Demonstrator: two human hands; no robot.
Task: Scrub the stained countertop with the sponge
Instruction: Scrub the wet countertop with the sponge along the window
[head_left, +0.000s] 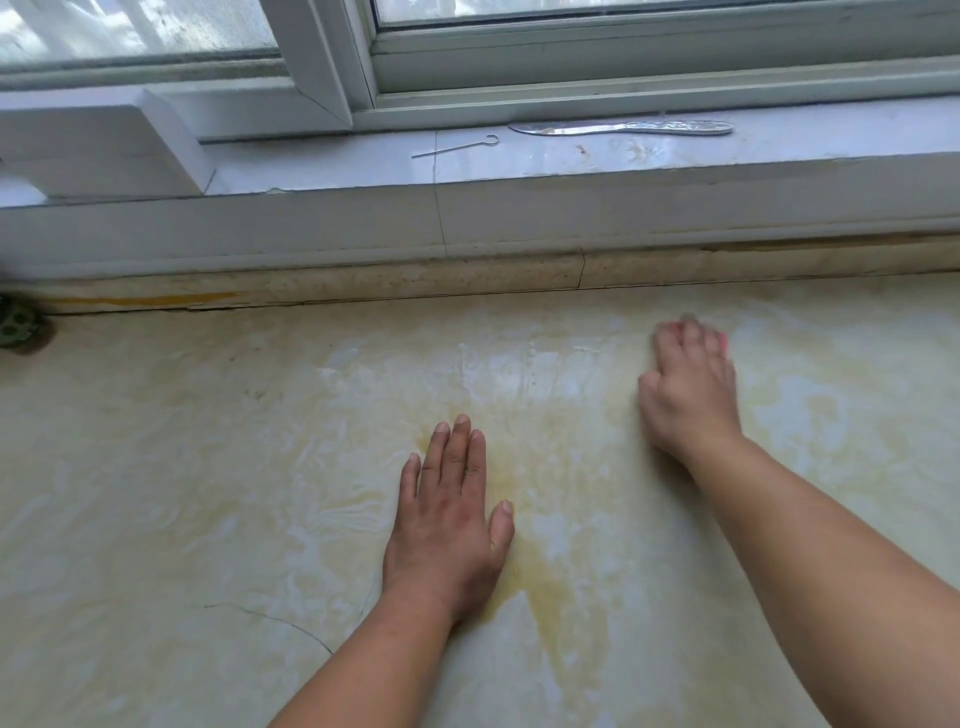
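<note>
Yellow-stained countertop (561, 597) — pink sponge (670, 328) mostly under right hand (688, 395).

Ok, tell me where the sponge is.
Right of centre in the head view, under the right hand, which presses the pink sponge on the countertop near the back edge.

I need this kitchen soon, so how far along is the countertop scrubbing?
Midway. White soapy streaks already cover the cream marbled countertop. The right hand presses a pink sponge near the back; the left hand rests flat. The yellow stain beside the left hand remains.
</note>
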